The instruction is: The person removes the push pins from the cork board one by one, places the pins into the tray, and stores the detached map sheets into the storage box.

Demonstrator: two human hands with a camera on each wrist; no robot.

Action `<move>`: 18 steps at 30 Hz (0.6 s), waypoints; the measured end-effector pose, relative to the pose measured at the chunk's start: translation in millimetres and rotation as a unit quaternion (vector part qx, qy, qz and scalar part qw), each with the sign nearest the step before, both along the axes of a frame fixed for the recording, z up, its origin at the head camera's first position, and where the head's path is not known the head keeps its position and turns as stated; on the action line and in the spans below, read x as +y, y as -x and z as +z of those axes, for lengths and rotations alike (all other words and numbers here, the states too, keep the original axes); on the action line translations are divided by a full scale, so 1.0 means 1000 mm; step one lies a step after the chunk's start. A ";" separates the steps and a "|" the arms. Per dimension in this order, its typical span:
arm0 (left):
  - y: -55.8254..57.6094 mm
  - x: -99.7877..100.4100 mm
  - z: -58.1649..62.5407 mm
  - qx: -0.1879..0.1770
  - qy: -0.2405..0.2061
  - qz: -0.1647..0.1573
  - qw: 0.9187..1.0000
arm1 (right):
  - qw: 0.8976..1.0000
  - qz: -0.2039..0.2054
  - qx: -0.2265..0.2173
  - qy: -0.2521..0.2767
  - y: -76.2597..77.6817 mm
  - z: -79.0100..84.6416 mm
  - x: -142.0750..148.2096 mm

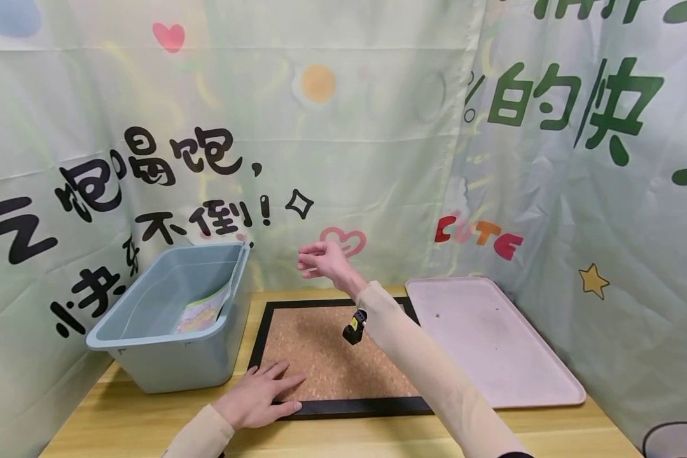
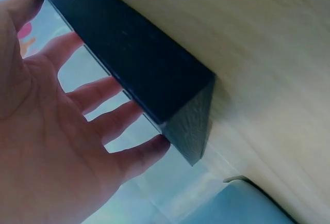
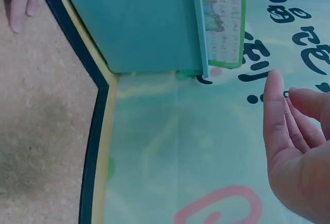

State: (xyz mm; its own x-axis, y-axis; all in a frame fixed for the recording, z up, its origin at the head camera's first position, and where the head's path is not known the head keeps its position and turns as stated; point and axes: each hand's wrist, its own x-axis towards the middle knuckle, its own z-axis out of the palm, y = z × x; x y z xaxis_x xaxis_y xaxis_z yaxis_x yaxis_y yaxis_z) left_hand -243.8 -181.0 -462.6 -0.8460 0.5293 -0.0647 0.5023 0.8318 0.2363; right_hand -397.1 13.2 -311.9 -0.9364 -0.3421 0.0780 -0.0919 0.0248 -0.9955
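A cork board (image 1: 320,346) with a black frame (image 1: 366,407) lies on the table in front of me. My left hand (image 1: 260,393) rests on its near left corner, fingers spread over the frame and the cork. From the left wrist view, the fingertips (image 2: 160,142) touch the side of the dark frame (image 2: 129,48). My right hand (image 1: 329,262) is raised over the board's far edge, with a small black device on the wrist. Its fingers are loosely bent in the right wrist view, the thumb near the index finger, and nothing shows between them.
To the left stands a blue-grey plastic bin (image 1: 172,366) with a printed sheet (image 1: 203,312) inside. A pale pink tray (image 1: 492,343) lies at the right, beside the board. Printed curtains (image 1: 366,178) hang behind the table and along its sides.
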 end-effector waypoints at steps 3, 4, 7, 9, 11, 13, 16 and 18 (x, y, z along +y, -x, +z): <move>0.001 0.002 0.002 -0.002 0.000 -0.005 1.000 | 1.000 -0.005 0.000 -0.006 -0.001 -0.005 0.007; 0.001 0.002 0.002 -0.002 -0.001 -0.006 1.000 | 1.000 -0.007 0.001 -0.010 -0.001 -0.007 0.009; 0.002 0.002 0.003 0.003 -0.002 -0.006 1.000 | 1.000 -0.016 0.004 -0.019 -0.002 -0.011 0.012; 0.003 0.003 0.003 0.008 -0.001 -0.006 1.000 | 0.999 -0.021 0.006 -0.024 -0.002 -0.014 0.015; 0.004 0.004 0.003 0.011 0.001 -0.003 1.000 | 0.999 -0.023 0.008 -0.030 -0.002 -0.017 0.017; 0.005 0.004 0.003 0.015 0.002 0.001 1.000 | 0.999 -0.022 0.009 -0.034 -0.002 -0.021 0.019; 0.006 0.006 0.002 0.021 0.001 0.004 1.000 | 0.999 -0.021 0.013 -0.037 -0.002 -0.027 0.022; 0.008 0.007 0.002 0.022 -0.001 0.005 1.000 | 0.999 -0.022 0.018 -0.038 -0.002 -0.031 0.024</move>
State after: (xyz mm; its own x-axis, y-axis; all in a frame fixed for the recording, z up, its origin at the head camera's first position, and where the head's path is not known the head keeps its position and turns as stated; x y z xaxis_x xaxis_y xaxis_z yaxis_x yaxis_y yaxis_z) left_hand -252.0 -174.0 -461.1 -0.8532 0.5209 -0.0265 0.5037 0.8362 0.2168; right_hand -394.8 37.3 -342.5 -0.9479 -0.3065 0.0867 -0.1242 0.1050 -0.9867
